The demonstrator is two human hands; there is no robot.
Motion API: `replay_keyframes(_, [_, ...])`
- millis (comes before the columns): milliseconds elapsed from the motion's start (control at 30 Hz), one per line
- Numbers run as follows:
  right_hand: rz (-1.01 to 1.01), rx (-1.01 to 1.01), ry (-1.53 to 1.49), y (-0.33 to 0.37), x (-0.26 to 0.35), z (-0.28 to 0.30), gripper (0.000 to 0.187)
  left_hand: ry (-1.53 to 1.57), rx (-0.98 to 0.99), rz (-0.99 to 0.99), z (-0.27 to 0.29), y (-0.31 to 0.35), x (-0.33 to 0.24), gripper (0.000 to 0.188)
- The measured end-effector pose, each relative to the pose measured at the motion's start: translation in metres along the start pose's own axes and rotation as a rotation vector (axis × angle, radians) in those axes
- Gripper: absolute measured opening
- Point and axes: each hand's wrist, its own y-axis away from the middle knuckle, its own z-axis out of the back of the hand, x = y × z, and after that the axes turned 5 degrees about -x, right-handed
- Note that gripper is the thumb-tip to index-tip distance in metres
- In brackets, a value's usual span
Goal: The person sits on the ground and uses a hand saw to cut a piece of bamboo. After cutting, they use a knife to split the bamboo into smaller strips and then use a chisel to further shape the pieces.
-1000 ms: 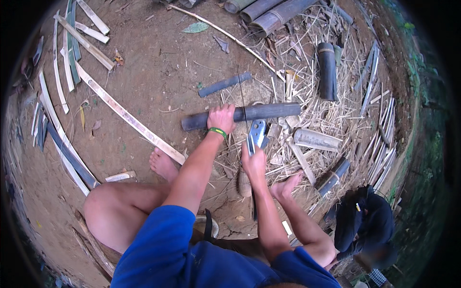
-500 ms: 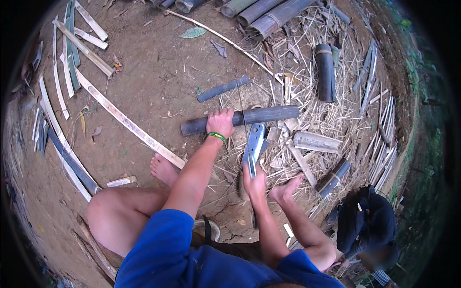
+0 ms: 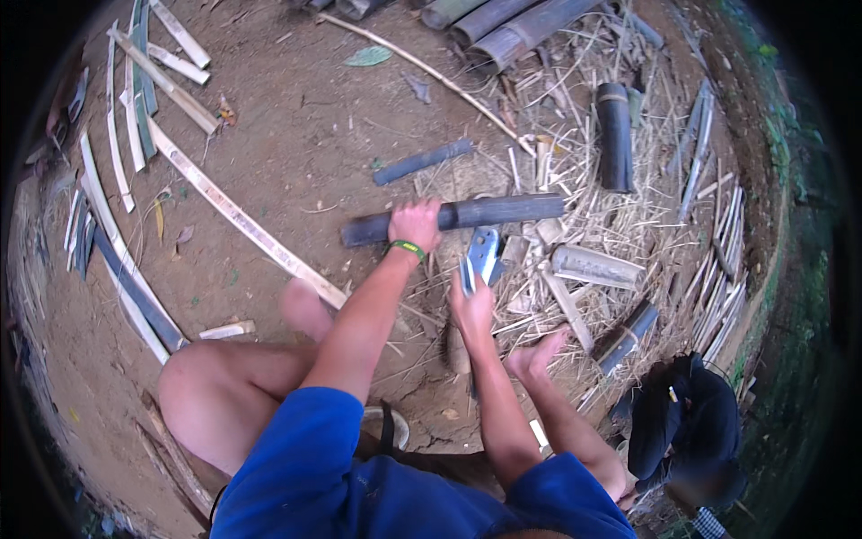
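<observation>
My left hand (image 3: 415,225) is closed over a dark bamboo pole (image 3: 512,211) that lies crosswise in front of me, and presses it down near its middle. A yellow-green band circles that wrist. My right hand (image 3: 473,310) is wrapped round the grip of a handsaw (image 3: 466,277), just on the near side of the pole. Its thin blade is hard to make out now. Right beside the saw is a bluish metal piece with holes (image 3: 485,250). Beyond the pole lies a shorter dark bamboo piece (image 3: 422,163).
Thick bamboo poles (image 3: 530,38) are stacked at the far side. Split strips (image 3: 229,211) lie to the left, thin slats (image 3: 723,269) to the right. A bamboo section (image 3: 614,139) rests among shavings. At the lower right is a person in dark clothes (image 3: 687,413).
My right hand has moved the saw forward, toward the pole. The blade, seen crossing the pole before, is no longer distinct. My left hand keeps its hold.
</observation>
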Motion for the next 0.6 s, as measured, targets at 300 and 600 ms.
replay_keyframes(300, [-0.071, 0.156, 0.083, 0.027, 0.022, 0.034, 0.038, 0.033, 0.105, 0.064, 0.006, 0.012, 0.01, 0.04])
replay_keyframes(600, [0.041, 0.077, 0.036, 0.039, 0.006, 0.033, 0.041, 0.039, 0.114, 0.084, 0.009, -0.001, 0.01, 0.037])
